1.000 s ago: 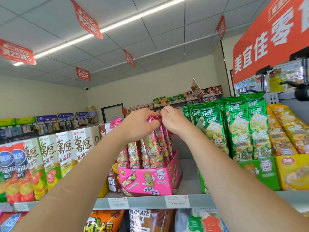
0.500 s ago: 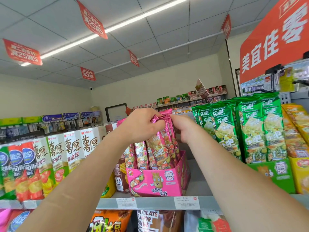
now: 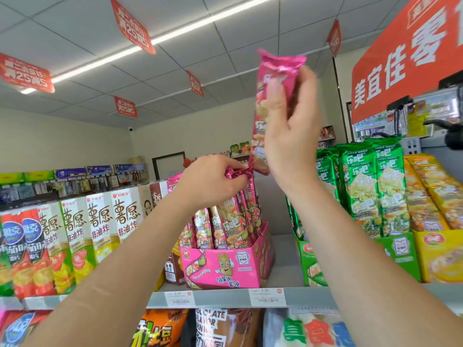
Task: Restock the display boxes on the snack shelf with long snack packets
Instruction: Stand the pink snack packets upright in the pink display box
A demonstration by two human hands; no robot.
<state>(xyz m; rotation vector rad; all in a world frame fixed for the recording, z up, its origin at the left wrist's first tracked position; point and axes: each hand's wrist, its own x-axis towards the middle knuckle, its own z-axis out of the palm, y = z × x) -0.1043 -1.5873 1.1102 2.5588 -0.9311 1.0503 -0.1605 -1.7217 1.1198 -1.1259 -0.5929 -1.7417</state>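
The right hand (image 3: 290, 136) is holding one pink long snack packet (image 3: 279, 65) upright, high above the shelf (image 3: 225, 298). Its thumb and curled fingers are wrapping round the packet's upper half, and the packet's lower end is hanging just above the left hand (image 3: 213, 181). The left hand is pinching the crumpled tops of the standing pink packets (image 3: 230, 221) and gathering them together. Those packets are sitting upright in the pink display box (image 3: 220, 266), which is standing at the shelf's front edge.

The restocking is looking well under way but not finished for this box. The box is carrying a bunch of packets, while the raised one is not yet in it. How much room is remaining at the box's back I cannot tell. The green display box (image 3: 398, 249) and the yellow display box (image 3: 438, 256), toward the shelf's right end, are appearing full. What is likely remaining is lowering the held packet in beside the gathered bunch.
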